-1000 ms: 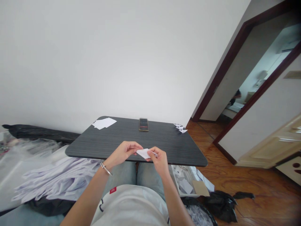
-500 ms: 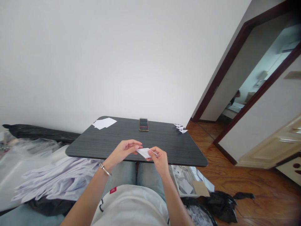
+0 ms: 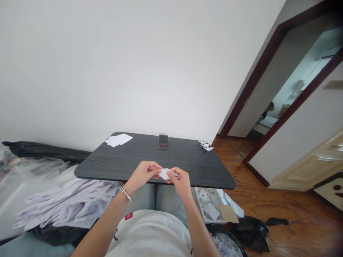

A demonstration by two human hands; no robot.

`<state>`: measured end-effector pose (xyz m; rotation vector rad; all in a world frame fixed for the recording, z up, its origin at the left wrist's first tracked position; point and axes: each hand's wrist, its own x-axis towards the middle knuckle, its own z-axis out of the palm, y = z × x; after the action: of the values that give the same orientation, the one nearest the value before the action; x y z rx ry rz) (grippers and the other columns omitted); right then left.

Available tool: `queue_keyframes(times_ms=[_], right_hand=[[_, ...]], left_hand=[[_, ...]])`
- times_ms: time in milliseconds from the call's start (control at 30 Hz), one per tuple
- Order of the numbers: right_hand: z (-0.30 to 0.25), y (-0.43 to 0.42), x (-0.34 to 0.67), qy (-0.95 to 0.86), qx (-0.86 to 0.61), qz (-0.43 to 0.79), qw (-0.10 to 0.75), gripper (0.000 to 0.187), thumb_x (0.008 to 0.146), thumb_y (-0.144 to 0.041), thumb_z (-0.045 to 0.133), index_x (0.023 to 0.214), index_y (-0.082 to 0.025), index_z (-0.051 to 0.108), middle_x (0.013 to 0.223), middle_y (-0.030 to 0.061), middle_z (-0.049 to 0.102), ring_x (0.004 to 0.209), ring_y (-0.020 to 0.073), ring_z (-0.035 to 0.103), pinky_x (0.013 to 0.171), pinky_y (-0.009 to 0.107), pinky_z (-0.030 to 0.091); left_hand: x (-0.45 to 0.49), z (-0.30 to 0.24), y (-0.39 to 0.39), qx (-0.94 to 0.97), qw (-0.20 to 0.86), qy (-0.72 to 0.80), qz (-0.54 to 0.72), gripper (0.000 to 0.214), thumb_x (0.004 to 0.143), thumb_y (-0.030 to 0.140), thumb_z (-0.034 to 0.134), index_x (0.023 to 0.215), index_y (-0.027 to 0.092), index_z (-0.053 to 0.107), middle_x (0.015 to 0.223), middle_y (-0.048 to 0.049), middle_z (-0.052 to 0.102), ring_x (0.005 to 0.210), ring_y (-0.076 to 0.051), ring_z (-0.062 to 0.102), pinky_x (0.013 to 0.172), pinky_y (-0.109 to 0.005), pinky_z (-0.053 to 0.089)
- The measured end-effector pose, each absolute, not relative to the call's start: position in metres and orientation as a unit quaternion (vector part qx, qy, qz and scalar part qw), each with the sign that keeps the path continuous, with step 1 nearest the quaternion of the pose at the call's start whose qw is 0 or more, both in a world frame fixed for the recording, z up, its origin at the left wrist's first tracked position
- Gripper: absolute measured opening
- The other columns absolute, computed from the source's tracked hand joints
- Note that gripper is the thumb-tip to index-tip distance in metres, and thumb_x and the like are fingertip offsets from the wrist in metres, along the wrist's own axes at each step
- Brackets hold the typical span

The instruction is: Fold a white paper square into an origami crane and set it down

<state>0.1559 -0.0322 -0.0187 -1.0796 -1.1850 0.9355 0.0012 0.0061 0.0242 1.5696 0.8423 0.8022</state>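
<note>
A small folded piece of white paper (image 3: 164,174) is held between my two hands, just above the near edge of the dark table (image 3: 128,157). My left hand (image 3: 146,172), with a silver bangle at the wrist, pinches its left tip between thumb and fingers. On the other side my right hand (image 3: 180,178) grips the right end, thumb on top and fingers beneath. Part of the paper is hidden behind the fingers.
White paper sheets (image 3: 119,139) lie at the table's far left. A phone (image 3: 163,141) stands at the back middle, and several folded paper pieces (image 3: 205,145) sit far right. Below right are a white box (image 3: 206,210) and black bags (image 3: 252,232). White cloth (image 3: 69,203) lies left.
My left hand has moved slightly right and closed on the paper's left tip, where its fingers were looser before. My right hand keeps its hold almost unmoved.
</note>
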Motion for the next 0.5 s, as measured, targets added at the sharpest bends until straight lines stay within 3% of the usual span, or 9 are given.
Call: queue_keyframes(times_ms=[233, 500], right_hand=[[-0.0216, -0.0295, 0.1573, -0.521, -0.476, 0.378, 0.599, 0.024, 0.07, -0.037, 0.059, 0.064, -0.014, 0.063, 0.05, 0.0002, 0.061, 0.045, 0.0112, 0.054, 0.04, 0.018, 0.042], [-0.0258, -0.0239, 0.1572, -0.504, -0.487, 0.409, 0.584, 0.025, 0.063, -0.039, 0.064, 0.065, -0.014, 0.064, 0.053, 0.0008, 0.063, 0.048, 0.0146, 0.058, 0.04, 0.02, 0.042]], left_hand=[[0.0022, 0.0193, 0.009, 0.669, 0.552, 0.359, 0.346, 0.031, 0.072, 0.029, 0.057, 0.094, 0.008, 0.061, 0.076, -0.0069, 0.068, 0.058, -0.012, 0.06, 0.061, -0.026, 0.049], [0.0016, 0.0192, 0.0099, 0.692, 0.507, 0.375, 0.352, 0.033, 0.073, 0.029, 0.056, 0.101, 0.011, 0.058, 0.062, -0.0021, 0.066, 0.053, -0.012, 0.059, 0.058, -0.024, 0.048]])
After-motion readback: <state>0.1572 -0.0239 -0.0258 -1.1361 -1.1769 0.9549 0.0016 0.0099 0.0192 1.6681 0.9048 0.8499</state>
